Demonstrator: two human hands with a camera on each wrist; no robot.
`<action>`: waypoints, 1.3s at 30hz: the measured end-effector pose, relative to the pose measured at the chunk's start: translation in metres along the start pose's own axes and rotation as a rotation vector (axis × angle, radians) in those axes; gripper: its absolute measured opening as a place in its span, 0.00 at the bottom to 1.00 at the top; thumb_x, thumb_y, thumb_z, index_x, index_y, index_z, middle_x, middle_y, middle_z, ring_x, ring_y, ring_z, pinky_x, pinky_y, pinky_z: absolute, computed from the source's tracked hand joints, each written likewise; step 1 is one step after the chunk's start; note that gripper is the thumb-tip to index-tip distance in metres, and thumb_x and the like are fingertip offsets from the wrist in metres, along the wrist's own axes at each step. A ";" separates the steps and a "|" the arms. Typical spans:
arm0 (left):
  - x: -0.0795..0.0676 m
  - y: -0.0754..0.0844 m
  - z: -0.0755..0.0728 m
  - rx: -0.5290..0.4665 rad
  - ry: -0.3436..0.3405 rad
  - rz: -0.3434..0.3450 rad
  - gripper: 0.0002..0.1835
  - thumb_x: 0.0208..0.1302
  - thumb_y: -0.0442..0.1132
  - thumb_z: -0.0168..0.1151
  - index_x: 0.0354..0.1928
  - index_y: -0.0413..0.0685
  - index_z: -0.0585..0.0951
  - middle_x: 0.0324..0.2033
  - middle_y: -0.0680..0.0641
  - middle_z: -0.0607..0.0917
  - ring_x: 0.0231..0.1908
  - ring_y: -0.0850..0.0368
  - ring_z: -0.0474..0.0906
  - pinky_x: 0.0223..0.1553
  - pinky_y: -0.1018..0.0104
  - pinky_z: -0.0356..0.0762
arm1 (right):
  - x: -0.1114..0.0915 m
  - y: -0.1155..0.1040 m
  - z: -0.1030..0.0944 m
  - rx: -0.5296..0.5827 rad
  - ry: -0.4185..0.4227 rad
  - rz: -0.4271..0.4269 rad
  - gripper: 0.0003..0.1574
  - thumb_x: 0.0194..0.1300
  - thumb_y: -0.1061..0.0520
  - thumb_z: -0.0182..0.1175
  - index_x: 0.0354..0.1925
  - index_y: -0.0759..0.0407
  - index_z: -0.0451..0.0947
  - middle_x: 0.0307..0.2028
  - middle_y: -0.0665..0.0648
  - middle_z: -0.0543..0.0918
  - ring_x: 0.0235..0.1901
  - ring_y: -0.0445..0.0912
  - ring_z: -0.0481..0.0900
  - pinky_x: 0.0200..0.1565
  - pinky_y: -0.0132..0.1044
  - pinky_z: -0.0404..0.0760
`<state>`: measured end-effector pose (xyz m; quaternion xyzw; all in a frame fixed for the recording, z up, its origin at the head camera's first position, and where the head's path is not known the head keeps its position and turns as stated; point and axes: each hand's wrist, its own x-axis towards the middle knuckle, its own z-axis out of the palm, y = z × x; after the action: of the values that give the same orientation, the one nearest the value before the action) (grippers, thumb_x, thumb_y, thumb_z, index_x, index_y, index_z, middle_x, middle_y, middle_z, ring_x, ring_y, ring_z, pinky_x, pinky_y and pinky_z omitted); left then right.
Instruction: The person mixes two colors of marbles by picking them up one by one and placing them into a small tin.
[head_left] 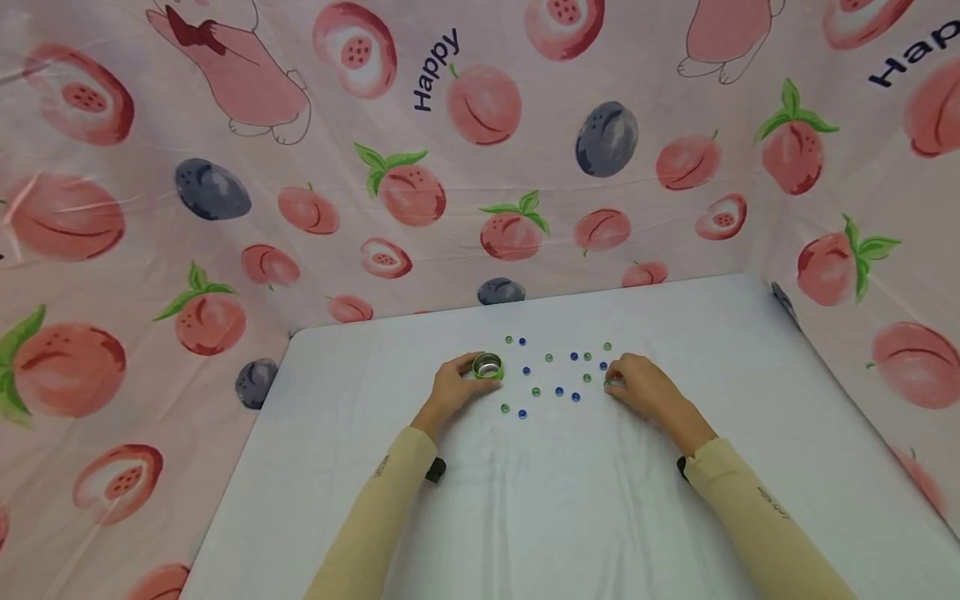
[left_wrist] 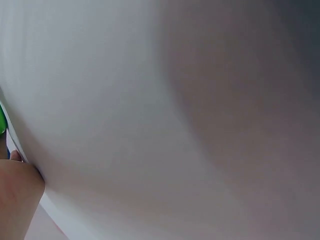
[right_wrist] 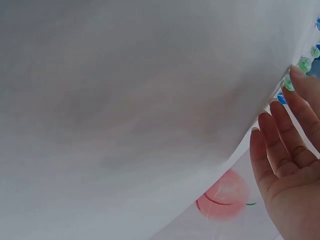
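Observation:
In the head view my left hand grips a small round green container with a shiny metallic inside, fingers behind it and thumb along its near side. Its open top faces up. Only a sliver of green container shows in the left wrist view, beside part of the hand. Over on the right, my right hand pinches a green marble between thumb and index finger, low at the white cloth. The other fingers of that hand extend loosely. A blue marble lies just beyond those fingertips.
Several green and blue glass marbles lie scattered between the hands, among them a green marble and a blue marble. The white cloth-covered table meets a peach-print curtain at the back and sides.

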<state>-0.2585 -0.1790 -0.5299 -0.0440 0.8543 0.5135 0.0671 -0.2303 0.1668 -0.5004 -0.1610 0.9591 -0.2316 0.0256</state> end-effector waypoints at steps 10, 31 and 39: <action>0.001 -0.001 -0.004 -0.025 0.011 -0.022 0.35 0.54 0.42 0.85 0.66 0.53 0.83 0.71 0.43 0.78 0.78 0.42 0.63 0.81 0.45 0.55 | 0.003 -0.003 0.000 -0.001 -0.012 0.025 0.10 0.68 0.61 0.72 0.44 0.67 0.87 0.37 0.58 0.84 0.40 0.52 0.81 0.51 0.51 0.85; 0.002 -0.002 0.000 -0.022 0.008 -0.025 0.36 0.53 0.43 0.85 0.66 0.54 0.83 0.73 0.43 0.77 0.79 0.43 0.62 0.81 0.46 0.56 | 0.010 -0.015 -0.011 0.114 0.011 0.016 0.10 0.70 0.60 0.70 0.44 0.67 0.87 0.37 0.59 0.86 0.39 0.52 0.81 0.48 0.50 0.84; 0.003 -0.003 0.000 -0.021 0.018 -0.017 0.37 0.52 0.41 0.86 0.66 0.53 0.83 0.71 0.43 0.79 0.78 0.43 0.64 0.81 0.46 0.56 | 0.020 -0.030 -0.009 0.129 0.037 -0.017 0.09 0.69 0.61 0.70 0.44 0.67 0.87 0.35 0.58 0.85 0.37 0.50 0.79 0.44 0.44 0.83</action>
<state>-0.2609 -0.1802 -0.5333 -0.0567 0.8489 0.5217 0.0634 -0.2412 0.1390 -0.4780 -0.1629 0.9410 -0.2961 0.0163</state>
